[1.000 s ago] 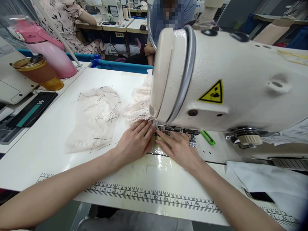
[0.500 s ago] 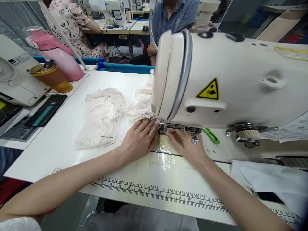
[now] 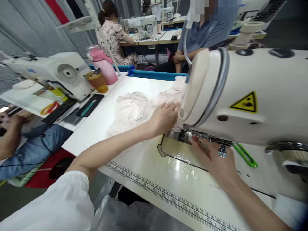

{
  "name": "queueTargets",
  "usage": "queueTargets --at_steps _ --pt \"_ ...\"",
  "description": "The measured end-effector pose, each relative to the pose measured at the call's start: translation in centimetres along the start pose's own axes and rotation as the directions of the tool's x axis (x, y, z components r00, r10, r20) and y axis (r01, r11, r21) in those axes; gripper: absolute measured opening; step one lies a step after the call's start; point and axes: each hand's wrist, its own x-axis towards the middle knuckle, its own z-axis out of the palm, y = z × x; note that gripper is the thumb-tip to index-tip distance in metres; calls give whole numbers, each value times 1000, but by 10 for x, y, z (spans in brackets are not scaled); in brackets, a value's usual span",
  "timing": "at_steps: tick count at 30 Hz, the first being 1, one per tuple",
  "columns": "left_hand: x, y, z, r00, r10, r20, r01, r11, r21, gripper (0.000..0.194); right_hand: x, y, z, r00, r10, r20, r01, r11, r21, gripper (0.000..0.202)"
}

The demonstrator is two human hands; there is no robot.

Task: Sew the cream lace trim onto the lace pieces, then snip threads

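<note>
A large white sewing machine [image 3: 216, 93] stands at the right, its presser foot [image 3: 184, 134] low over the plate. My left hand [image 3: 166, 118] lies on pale lace fabric [image 3: 169, 94] left of the machine head, fingers curled; what they grip is too blurred to tell. Just right of the presser foot is my right hand [image 3: 211, 154], thumb and fingers drawn together under the metal guide; anything between them is hidden. A second pale lace piece [image 3: 132, 107] with loose dark threads lies on the white table [image 3: 93, 141], left of my left hand.
A green thread cutter [image 3: 245, 155] lies right of my right hand. A phone [image 3: 90, 105], brown cup [image 3: 97, 81] and pink bottle [image 3: 106, 67] stand or lie at the back left. Two people sit beyond the table; another person's hand [image 3: 14, 131] shows at far left.
The view has swung left, bringing another machine and a person at the left into sight. My left hand has moved up and away from the presser foot, over the fabric. My right hand stays beside the foot.
</note>
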Motion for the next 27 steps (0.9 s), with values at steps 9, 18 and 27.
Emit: queueTargets --at_steps 9,18,27 --pt "-165 23 -46 973 -231 -10 211 873 439 28 -9 4 8 999 26 33 -25 999 -30 32" --pt "-166 50 -63 998 -27 -49 17 980 -196 21 -7 2 7 998 0 59 5 995 -96 33" --pt "-123 31 -85 820 -572 6 521 742 -421 15 -6 -1 9 998 -54 27 58 982 -179 31"
